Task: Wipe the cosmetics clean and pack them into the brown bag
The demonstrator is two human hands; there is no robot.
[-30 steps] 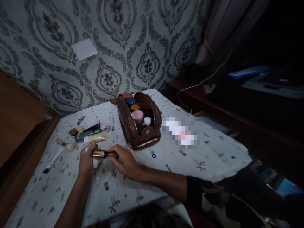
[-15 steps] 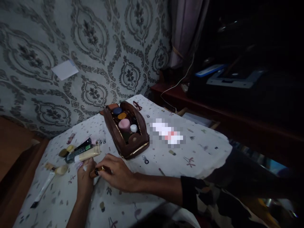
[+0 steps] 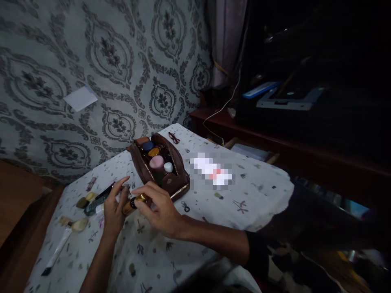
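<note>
My right hand point(image 3: 160, 209) pinches the gold cap end of a small amber bottle point(image 3: 129, 206) with a black band. The bottle is tilted above the tablecloth, its lower end against my left hand point(image 3: 115, 207). The fingers of my left hand are raised and spread apart. Just beyond my hands a brown zip bag point(image 3: 180, 185) lies open. In it are a pink-topped container point(image 3: 157, 163), a white-capped one point(image 3: 168, 167), an orange lid point(image 3: 154, 151) and a dark blue item point(image 3: 148, 146).
Left of my hands lie dark tubes point(image 3: 91, 208), makeup brushes point(image 3: 79, 224) and a slim white tube with a black end point(image 3: 57, 250). Red-framed glasses point(image 3: 174, 137) rest beyond the bag. A pixelated item point(image 3: 210, 167) sits right of it. A patterned wall point(image 3: 116, 122) borders the table.
Both hands have lifted with the bottle and shifted slightly right. My left fingers have spread upward and now partly cover the tubes. The view has turned a little.
</note>
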